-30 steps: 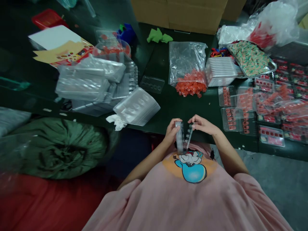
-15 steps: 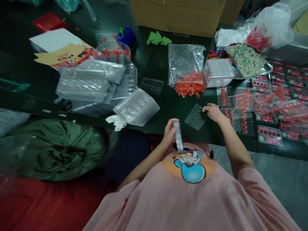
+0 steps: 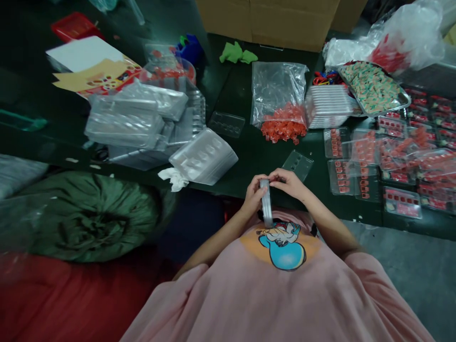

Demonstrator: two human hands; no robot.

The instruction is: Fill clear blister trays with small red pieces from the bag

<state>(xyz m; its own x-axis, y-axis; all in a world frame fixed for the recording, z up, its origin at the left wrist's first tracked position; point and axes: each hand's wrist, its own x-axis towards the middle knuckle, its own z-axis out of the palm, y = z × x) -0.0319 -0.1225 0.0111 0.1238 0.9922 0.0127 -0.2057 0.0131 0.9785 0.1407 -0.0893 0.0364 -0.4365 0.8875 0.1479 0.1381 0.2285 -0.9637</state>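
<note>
My left hand (image 3: 252,195) is closed around a thin stack of clear plastic blister trays (image 3: 267,209), held upright on edge close to my shirt. At the top of that stack, my right hand (image 3: 290,184) has its fingertips pinched on the trays' edge. Whether one tray is separated there is too small to tell. Just beyond my right hand a single clear blister tray (image 3: 298,164) lies on the dark green table, partly covered by the hand. Farther back, small orange-red plastic pieces (image 3: 283,126) spill from the mouth of a clear bag (image 3: 280,85).
Trays filled with red pieces (image 3: 341,176) cover the right side. A tray of small green-and-beige pieces (image 3: 374,88) stands behind them, near stacked clear trays (image 3: 327,107). More blister trays (image 3: 203,156) are piled left. A cardboard box (image 3: 270,21) borders the back.
My right hand has let go of the blister tray on the table and moved left to the stack in my left hand. The view has shifted slightly.
</note>
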